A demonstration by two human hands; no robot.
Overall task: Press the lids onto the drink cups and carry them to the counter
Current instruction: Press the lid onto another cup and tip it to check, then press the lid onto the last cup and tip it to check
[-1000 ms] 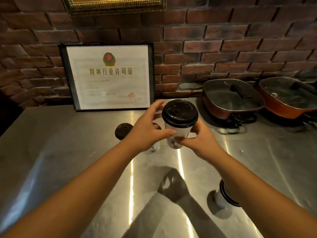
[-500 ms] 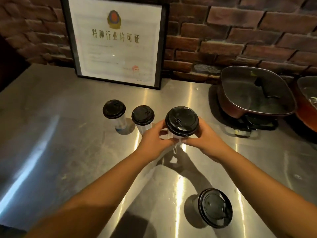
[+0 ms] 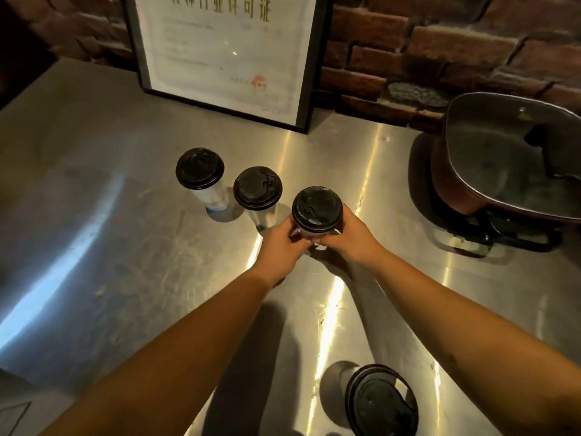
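A white cup with a black lid (image 3: 317, 209) is low over the steel counter (image 3: 125, 247), gripped from both sides by my left hand (image 3: 281, 247) and my right hand (image 3: 352, 239). Whether its base touches the counter is hidden by my fingers. To its left stand two more lidded cups in a row, one in the middle (image 3: 257, 188) and one at the far left (image 3: 200, 169). Another cup with a black lid (image 3: 382, 402) stands near me at the bottom right, below my right forearm.
A framed certificate (image 3: 226, 55) leans on the brick wall behind the cups. A square red-brown pot with a glass lid (image 3: 509, 162) sits on a black base at the right. Bare steel stretches to the left.
The cup in both hands has come down and moved away from me, to the right end of the row of lidded cups. My view has tilted downward.
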